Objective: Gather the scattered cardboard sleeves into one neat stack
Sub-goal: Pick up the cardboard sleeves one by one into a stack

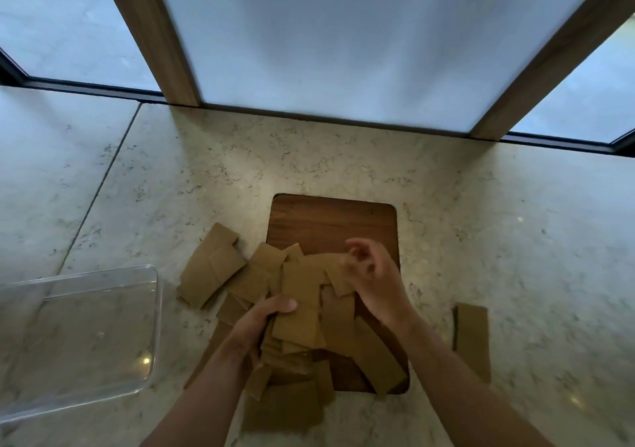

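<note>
Several flat brown cardboard sleeves (311,309) lie in a loose overlapping heap across the front half of a dark wooden board (330,221) and the counter to its left. My left hand (261,323) grips a bunch of sleeves at the heap's near left, thumb on top. My right hand (369,271) hovers blurred over the heap's far right with fingers curled, touching a sleeve there; whether it holds one I cannot tell. One sleeve (472,340) lies alone on the counter to the right. Another group (209,268) fans out at the left.
A clear plastic tray (86,336) sits on the pale marble counter (343,161) at the near left. Frosted glass panels with wooden frames (154,34) rise along the counter's back edge.
</note>
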A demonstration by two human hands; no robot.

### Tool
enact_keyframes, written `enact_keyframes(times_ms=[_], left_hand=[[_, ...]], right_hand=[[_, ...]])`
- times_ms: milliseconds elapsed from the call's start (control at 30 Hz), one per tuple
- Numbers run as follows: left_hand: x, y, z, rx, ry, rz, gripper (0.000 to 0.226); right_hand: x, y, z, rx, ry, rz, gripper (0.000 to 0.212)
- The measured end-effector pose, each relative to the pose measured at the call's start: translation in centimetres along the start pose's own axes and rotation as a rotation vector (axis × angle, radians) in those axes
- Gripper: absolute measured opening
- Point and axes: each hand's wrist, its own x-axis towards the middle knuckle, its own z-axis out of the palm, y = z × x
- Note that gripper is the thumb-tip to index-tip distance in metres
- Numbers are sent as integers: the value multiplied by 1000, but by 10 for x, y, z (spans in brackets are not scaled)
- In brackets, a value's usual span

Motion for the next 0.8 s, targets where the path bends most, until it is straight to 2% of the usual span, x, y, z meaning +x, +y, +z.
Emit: enact_keyframes(times_ms=[33, 67, 133, 167, 233, 333, 400, 500, 567, 633, 667, 700, 800], left_hand=[[3, -5, 6, -10, 15, 15, 89], [5, -8, 8, -10, 39, 29, 83], [7, -14, 13, 2, 75, 47, 70], [8, -14, 16, 14, 96, 54, 66], [12, -14, 26, 59, 147, 73, 63], [14, -14, 36, 93, 190, 105, 64], [14, -14, 43, 129, 189, 122, 61], [14, -14, 53, 199, 201, 145, 60], [16, -16, 51, 227, 271, 148, 53], [17, -19, 43, 227, 371, 131, 43], [16, -20, 37, 209, 409, 123, 43], [15, -20, 32, 197, 432, 123, 44], [11, -18, 19, 214, 443, 136, 51]], right_hand=[[-4, 18, -13, -196, 138, 117, 47], [-7, 31, -19, -417, 168, 215, 60], [-20, 54, -22, -736, 34, 269, 79], [-24, 62, -23, -765, 5, 262, 78], [-27, 67, -33, -537, 123, 292, 60], [-26, 57, -46, -34, 295, 372, 26], [-34, 33, -39, 242, 201, 368, 21], [-45, 5, -7, 264, -109, 267, 27], [-42, 2, 7, 162, -232, 192, 31], [-26, 14, 2, -97, -92, 124, 33], [-15, 22, -5, -277, 13, 88, 35], [-7, 28, -15, -450, 38, 51, 41], [11, 40, -32, -786, -202, -17, 68]])
